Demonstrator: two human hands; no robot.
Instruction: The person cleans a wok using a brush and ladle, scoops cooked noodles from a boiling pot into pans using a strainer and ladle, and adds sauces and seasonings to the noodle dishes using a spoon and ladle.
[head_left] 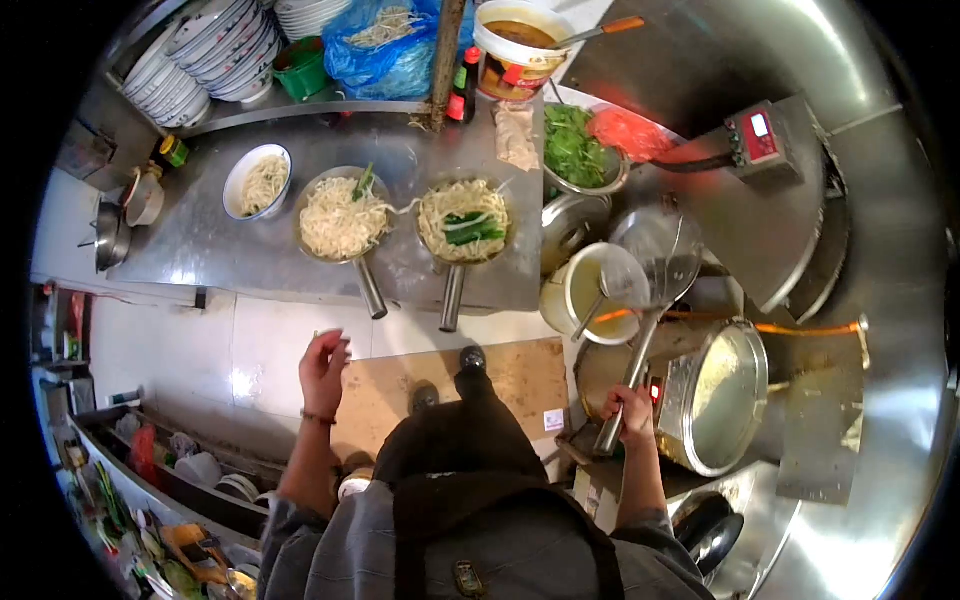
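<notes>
My right hand point(630, 413) is wrapped around the tubular handle of a long-handled metal strainer point(655, 260), whose round bowl is held out over the pots on the right. My left hand point(325, 362) hangs in the air over the floor, fingers loosely bent, with nothing visible in it. On the steel counter, nearest that hand, sits a long-handled pan of bean sprouts point(343, 222). Beside it is a second long-handled pan point(450, 285) of noodles or sprouts topped with green leaves. A white bowl point(233, 190) with a blue rim holds noodles or sprouts farther left.
A large steel pot point(745, 440) of cloudy liquid stands near my right arm. Beyond it are a white tub point(553, 310) and a bowl of green leaves point(575, 150). Stacked bowls point(215, 60), a blue bag point(385, 70) and a sauce bucket point(520, 85) line the back.
</notes>
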